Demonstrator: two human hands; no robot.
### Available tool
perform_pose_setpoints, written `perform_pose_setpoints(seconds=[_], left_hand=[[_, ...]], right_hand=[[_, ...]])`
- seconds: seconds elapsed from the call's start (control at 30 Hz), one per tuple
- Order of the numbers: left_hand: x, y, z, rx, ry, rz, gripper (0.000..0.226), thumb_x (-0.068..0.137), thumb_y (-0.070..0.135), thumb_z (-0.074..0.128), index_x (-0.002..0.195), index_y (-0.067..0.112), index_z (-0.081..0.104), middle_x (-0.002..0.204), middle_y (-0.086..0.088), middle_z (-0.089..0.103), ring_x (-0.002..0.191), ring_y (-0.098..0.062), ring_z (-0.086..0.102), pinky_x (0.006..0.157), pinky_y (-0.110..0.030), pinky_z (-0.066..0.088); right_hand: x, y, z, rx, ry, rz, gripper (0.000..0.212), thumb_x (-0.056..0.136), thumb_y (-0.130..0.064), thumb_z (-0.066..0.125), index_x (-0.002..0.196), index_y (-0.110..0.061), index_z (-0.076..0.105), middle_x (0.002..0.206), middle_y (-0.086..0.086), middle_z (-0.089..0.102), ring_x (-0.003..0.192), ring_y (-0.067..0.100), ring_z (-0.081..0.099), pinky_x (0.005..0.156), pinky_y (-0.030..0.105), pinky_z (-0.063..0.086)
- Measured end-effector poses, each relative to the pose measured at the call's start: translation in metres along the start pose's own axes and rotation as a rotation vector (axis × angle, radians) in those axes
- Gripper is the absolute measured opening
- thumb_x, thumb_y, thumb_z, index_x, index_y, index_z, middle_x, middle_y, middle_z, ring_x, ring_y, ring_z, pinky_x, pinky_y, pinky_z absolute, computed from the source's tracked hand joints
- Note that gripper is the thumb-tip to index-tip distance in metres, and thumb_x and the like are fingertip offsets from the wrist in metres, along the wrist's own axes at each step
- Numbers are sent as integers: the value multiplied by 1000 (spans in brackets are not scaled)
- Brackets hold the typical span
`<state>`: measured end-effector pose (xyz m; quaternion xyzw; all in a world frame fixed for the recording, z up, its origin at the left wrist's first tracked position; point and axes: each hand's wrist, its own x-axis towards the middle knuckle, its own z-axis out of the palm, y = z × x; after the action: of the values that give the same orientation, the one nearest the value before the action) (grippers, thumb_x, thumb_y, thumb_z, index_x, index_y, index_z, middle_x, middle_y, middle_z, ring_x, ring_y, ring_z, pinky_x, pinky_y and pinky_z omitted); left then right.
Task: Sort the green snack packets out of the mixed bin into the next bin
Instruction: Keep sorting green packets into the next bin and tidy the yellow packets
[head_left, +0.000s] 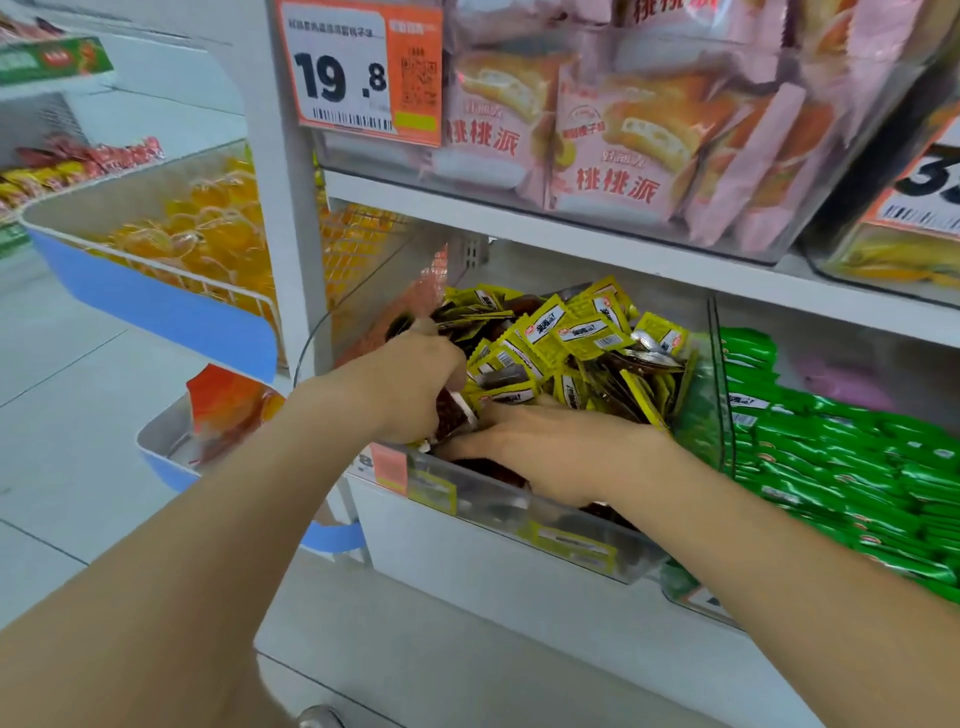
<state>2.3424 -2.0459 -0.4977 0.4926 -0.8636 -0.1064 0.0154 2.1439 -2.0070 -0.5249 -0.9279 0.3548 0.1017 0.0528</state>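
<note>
Mixed bin (519, 506) is mostly yellow packets (566, 332); next bin (685, 584) of greens is just right of it. Search step, I'd say. Left hand (415, 379) has its fingers curled round dark red packets (452, 418). Right hand (550, 449) lies flat, fingers together, pressed into the pile. What look like green packets (698, 410) sit against the right wall; next move is to reach there and pinch one.

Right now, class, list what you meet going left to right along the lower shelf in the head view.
Orange packet, left hand holding a red packet, right hand, clear divider, green packets.

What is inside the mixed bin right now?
Mostly yellow packets, some dark red packets, a green patch at its right wall. The left hand and right hand hide what lies beneath.
</note>
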Motion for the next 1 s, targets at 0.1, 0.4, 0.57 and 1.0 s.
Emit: perform_pose_setpoints(seconds=[0.1, 0.4, 0.57, 1.0], left_hand=[[-2, -3, -5, 0, 13, -7, 48, 76, -1, 67, 118, 23, 69, 117, -6, 51, 121, -29, 48, 98, -40, 49], [-18, -7, -19, -211, 79, 8, 65, 76, -9, 64, 134, 20, 60, 123, 1, 55, 123, -21, 52, 93, -29, 43], [-27, -14, -24, -534, 39, -44, 79, 77, 6, 83, 140, 37, 47, 133, 12, 45, 112, -12, 60, 81, -24, 60], [-20, 2, -26, -1177, 180, -160, 41, 95, 4, 72, 129, 23, 59, 120, -8, 64, 96, -27, 75, 78, -46, 65]], right_hand=[[10, 6, 6, 10, 29, -40, 81, 82, -20, 75, 144, -56, 39, 123, -5, 61, 114, 24, 55, 73, 44, 55], [9, -7, -8, 155, 195, 130, 30, 88, -28, 63, 115, -39, 68, 92, 0, 66, 82, 28, 63, 60, 29, 41], [-7, 5, -40, 622, 446, 318, 11, 91, -26, 70, 89, -16, 66, 61, -4, 52, 53, 13, 47, 53, 30, 37], [-10, 13, -47, 1099, 728, 433, 67, 71, -30, 96, 129, -26, 63, 122, -15, 70, 108, -2, 68, 93, 26, 57]])
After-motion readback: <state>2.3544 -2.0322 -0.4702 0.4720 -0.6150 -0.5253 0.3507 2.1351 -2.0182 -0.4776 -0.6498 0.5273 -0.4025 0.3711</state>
